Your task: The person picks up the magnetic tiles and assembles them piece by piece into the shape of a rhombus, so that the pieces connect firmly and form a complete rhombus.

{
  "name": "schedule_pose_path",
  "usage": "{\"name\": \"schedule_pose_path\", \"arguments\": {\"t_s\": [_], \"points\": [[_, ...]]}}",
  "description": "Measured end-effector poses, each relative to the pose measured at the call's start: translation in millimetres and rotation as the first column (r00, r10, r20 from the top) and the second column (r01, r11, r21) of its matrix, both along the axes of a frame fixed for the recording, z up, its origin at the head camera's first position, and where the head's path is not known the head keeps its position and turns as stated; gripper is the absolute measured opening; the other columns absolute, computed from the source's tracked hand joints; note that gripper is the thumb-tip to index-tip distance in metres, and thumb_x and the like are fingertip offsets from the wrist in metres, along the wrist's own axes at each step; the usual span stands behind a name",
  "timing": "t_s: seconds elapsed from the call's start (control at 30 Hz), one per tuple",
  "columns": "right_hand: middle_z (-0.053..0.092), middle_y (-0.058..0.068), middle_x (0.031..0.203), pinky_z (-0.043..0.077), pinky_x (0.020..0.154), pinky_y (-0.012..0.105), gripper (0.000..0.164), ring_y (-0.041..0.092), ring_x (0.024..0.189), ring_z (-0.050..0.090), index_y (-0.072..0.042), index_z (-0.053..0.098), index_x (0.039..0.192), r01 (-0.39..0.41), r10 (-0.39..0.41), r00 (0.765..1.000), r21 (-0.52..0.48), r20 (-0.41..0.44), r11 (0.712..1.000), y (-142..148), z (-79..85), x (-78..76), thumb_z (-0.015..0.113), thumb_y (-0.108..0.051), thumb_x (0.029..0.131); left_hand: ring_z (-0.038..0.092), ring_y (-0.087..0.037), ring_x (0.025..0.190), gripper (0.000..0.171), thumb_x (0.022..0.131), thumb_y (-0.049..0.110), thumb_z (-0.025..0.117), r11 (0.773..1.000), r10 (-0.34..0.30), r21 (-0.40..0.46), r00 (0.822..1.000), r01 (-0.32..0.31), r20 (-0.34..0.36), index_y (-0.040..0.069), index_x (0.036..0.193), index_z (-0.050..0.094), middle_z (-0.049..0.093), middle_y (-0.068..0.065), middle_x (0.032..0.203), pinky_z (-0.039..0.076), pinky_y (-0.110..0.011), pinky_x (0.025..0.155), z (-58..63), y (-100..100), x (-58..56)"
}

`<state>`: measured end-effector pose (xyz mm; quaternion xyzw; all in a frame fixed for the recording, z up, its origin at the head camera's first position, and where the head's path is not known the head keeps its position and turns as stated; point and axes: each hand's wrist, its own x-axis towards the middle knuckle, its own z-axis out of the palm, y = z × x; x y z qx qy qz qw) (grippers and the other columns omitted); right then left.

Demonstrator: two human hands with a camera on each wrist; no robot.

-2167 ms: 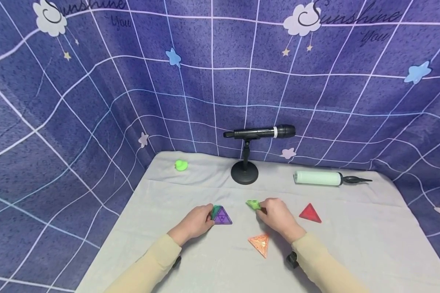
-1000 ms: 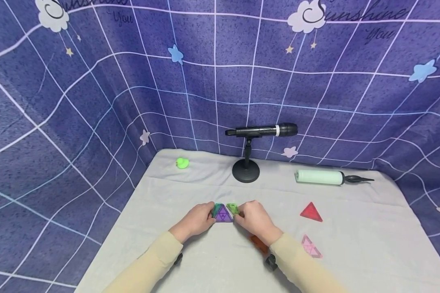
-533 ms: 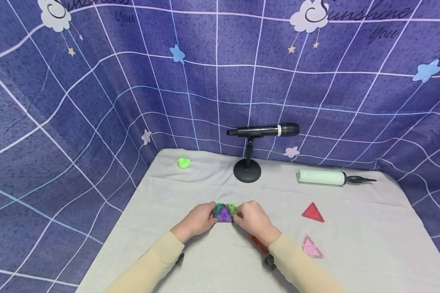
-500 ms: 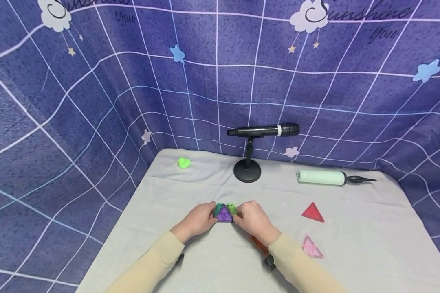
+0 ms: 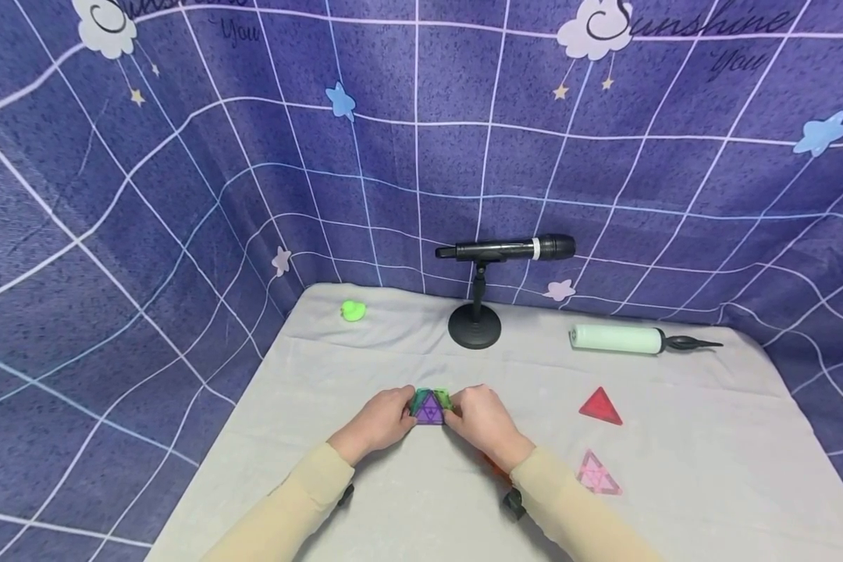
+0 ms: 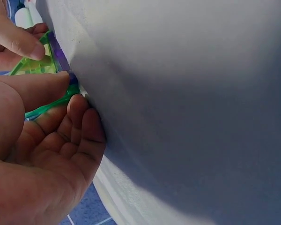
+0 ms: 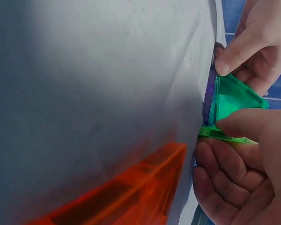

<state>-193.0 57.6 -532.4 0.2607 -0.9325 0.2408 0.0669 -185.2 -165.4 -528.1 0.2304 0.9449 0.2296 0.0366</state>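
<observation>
A purple triangular magnetic tile (image 5: 430, 410) lies on the table between both hands. My left hand (image 5: 381, 421) pinches a teal-green triangular tile (image 7: 236, 96) between thumb and fingers, tilted up along the purple tile's left edge. On the opposite edge, my right hand (image 5: 483, 421) pinches a lime-green triangular tile (image 6: 33, 65), also raised at a slant. From the head view the two green tiles lean close together behind the purple one, their outer parts covered by fingers. Beneath the right forearm an orange tile (image 7: 131, 192) lies mostly hidden in the head view.
A red triangle tile (image 5: 601, 407) and a pink one (image 5: 598, 474) lie right of the right arm. Farther back stand a black microphone on a stand (image 5: 474, 325), a green toy duck (image 5: 353, 311) and a pale green pump (image 5: 614, 339). Purple patterned curtain (image 5: 365, 179) hangs behind.
My right hand has moved left, bringing the lime-green tile against the purple one. Its arm now covers most of the orange tile, and the pink tile has come into view. The left hand stays put.
</observation>
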Motion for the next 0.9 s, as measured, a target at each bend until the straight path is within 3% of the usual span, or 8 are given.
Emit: {"name": "schedule_pose_path", "arguments": {"t_s": [0.27, 0.53, 0.9], "points": [[0.046, -0.014, 0.053, 0.044, 0.056, 0.028, 0.042, 0.005, 0.053, 0.043, -0.022, 0.054, 0.057, -0.005, 0.005, 1.0, 0.001, -0.007, 1.0, -1.3, 0.3, 1.7, 0.082, -0.016, 0.088, 0.042, -0.01, 0.063, 0.027, 0.089, 0.004, 0.075, 1.0, -0.016, 0.015, 1.0, 0.017, -0.015, 0.012, 0.084, 0.049, 0.044, 0.006, 0.069, 0.038, -0.03, 0.06, 1.4, -0.5, 0.9], [0.071, -0.003, 0.073, 0.056, 0.066, 0.034, 0.008, 0.014, 0.07, 0.069, -0.015, 0.081, 0.082, -0.01, 0.01, 0.999, 0.005, -0.043, 1.0, -1.8, -2.4, 5.8, 0.086, -0.019, 0.087, 0.041, -0.008, 0.061, 0.028, 0.091, 0.006, 0.076, 0.999, -0.035, 0.021, 0.999, 0.035, -0.024, 0.013, 0.083, 0.05, 0.044, 0.007, 0.068, 0.038, -0.028, 0.058, -0.7, -2.3, 0.7], [0.071, 0.0, 0.074, 0.056, 0.066, 0.036, 0.01, 0.018, 0.07, 0.07, -0.013, 0.085, 0.091, -0.013, 0.018, 0.992, 0.04, -0.125, 0.999, -2.1, -5.0, 8.5, 0.087, -0.022, 0.086, 0.045, -0.011, 0.063, 0.026, 0.091, 0.007, 0.077, 0.997, -0.071, -0.037, 0.994, 0.068, -0.083, 0.014, 0.086, 0.052, 0.048, 0.007, 0.069, 0.042, -0.032, 0.059, -1.9, 1.8, 1.3]]}}
